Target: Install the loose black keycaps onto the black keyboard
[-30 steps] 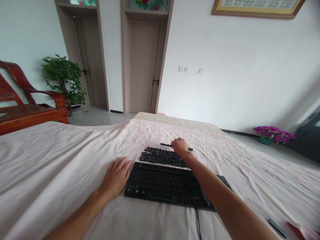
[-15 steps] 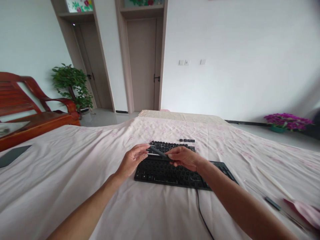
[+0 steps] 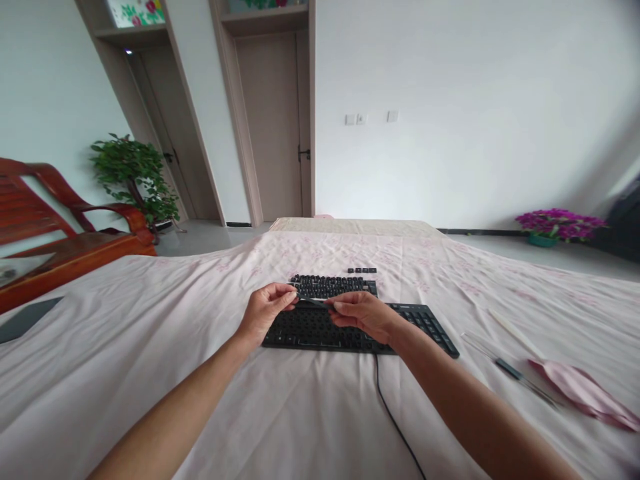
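Observation:
A long black space bar keycap is held level between my two hands, above the keyboard. My left hand pinches its left end between thumb and fingers. At its right end, my right hand grips it the same way. Below lies a black keyboard, its main section stripped of most keycaps and its number pad still covered. Behind it, many loose black keycaps are laid out in rows on the cloth. Several more keycaps form a short line farther back.
A pale floral cloth covers the surface. On the right lie a wire puller with a dark handle, a pale stick and a pink cloth piece. The keyboard cable runs toward me. A dark flat object lies left.
The space bar keycap has turned from a tilted to a flatter pose, still in both hands. The view has shifted slightly, so the keyboard and tools appear farther left and higher.

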The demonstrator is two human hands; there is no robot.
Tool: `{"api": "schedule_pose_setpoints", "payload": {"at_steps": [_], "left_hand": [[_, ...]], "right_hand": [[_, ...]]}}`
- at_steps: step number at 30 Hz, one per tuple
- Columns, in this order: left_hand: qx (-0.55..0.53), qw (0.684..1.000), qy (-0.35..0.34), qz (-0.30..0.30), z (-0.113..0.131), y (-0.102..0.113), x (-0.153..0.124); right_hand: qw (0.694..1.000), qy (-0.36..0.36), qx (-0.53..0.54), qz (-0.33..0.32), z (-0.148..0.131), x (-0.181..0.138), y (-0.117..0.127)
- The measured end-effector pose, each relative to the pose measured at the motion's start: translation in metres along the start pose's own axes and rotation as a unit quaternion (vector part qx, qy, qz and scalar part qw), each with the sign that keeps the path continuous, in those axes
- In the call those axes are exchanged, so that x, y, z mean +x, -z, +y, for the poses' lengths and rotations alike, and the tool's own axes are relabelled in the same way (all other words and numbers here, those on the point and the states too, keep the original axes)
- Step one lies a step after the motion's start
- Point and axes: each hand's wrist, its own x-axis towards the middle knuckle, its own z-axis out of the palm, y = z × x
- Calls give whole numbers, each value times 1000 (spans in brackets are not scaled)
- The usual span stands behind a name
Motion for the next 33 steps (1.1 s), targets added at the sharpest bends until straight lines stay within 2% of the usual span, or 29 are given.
{"api": "schedule_pose_setpoints", "payload": {"at_steps": [5,8,11,17,20,23,26,29,33], "left_hand": [[-18,997,57,46,-7,-7,-4],[-19,993,109,38,-5,-11,-8],[5,991,134,28,0,-13,-10],[60,988,145,-2,-2,-11,-12],[99,986,126,-43,-10,-3,-13],[164,980,68,-90,-22,5,-14],[250,963,0,-98,-35,9,-19],[311,946,-62,-72,-47,11,-26],[346,927,-133,-58,-57,14,-34]], "right_hand": [[999,18,-6,40,7,-7,2],[999,-1,9,49,12,-9,4],[998,-28,35,51,17,-10,8],[997,-48,52,42,21,-13,13],[998,-20,-16,49,21,-17,12],[989,29,-127,68,27,-18,11],[952,82,-277,100,37,-17,11],[892,146,-411,119,45,-18,12],[823,207,-518,108,48,-23,11]]}}
